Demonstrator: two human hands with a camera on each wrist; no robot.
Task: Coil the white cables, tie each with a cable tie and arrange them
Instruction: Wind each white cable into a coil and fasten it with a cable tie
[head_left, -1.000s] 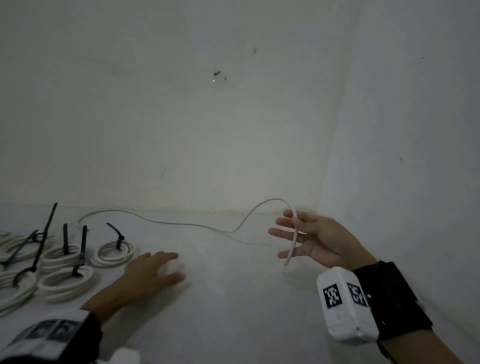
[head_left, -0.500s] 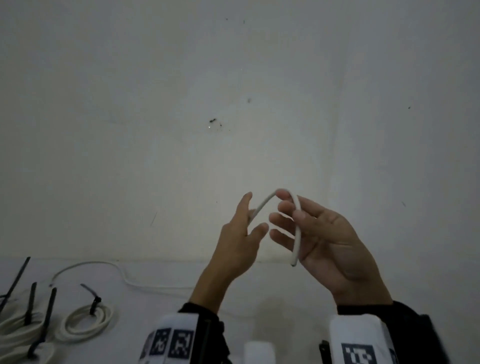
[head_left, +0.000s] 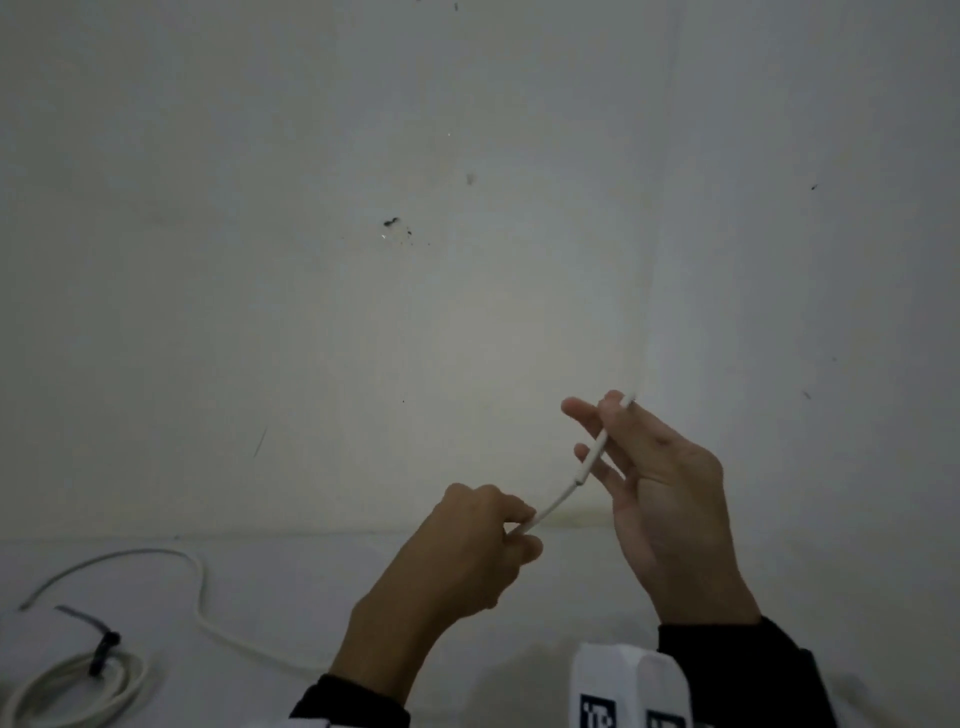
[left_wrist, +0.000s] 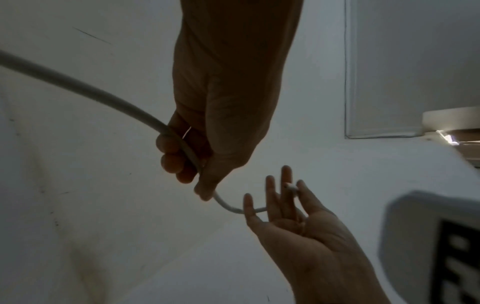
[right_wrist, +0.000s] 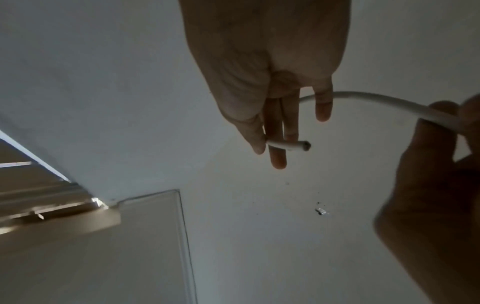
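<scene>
A loose white cable (head_left: 558, 499) stretches nearly straight between my two hands, held up in front of the wall. My left hand (head_left: 511, 530) grips it in a fist; in the left wrist view the cable (left_wrist: 78, 86) passes through the curled fingers (left_wrist: 171, 162). My right hand (head_left: 605, 431) pinches the cable's cut end (right_wrist: 288, 145) between the thumb and the straight, spread fingers (right_wrist: 278, 156). The rest of the cable (head_left: 200, 592) trails down onto the white table behind my left forearm.
A coiled white cable (head_left: 78, 686) bound with a black cable tie (head_left: 101, 649) lies on the table (head_left: 291, 582) at the bottom left. White walls meet in a corner (head_left: 649, 312) just behind my hands. A white wrist camera housing (head_left: 623, 691) sits at the lower right.
My left hand has closed round the cable and drawn it down and left. The arch over my right fingers has pulled straight, its end now pointing up.
</scene>
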